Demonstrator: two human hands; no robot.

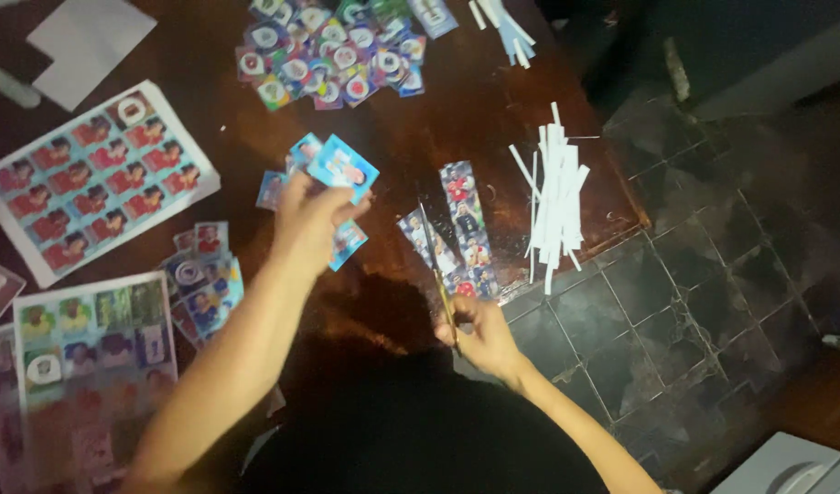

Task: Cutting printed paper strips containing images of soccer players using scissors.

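While scissors (438,274) in closed right grip (482,337), blue card (343,168) pinched atop left grip (308,220).

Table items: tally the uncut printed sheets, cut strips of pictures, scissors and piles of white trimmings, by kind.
Uncut printed sheets: 2, one red and one mixed
Cut picture strips: 2, long and short
Scissors: 1, in the right hand
White trimming piles: 2, large and small
Total: 7

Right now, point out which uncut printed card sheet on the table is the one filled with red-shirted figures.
The white-bordered sheet of red figure cards at the upper left, lying tilted. The other uncut sheet, below it near the left arm, shows mixed green and dark pictures.
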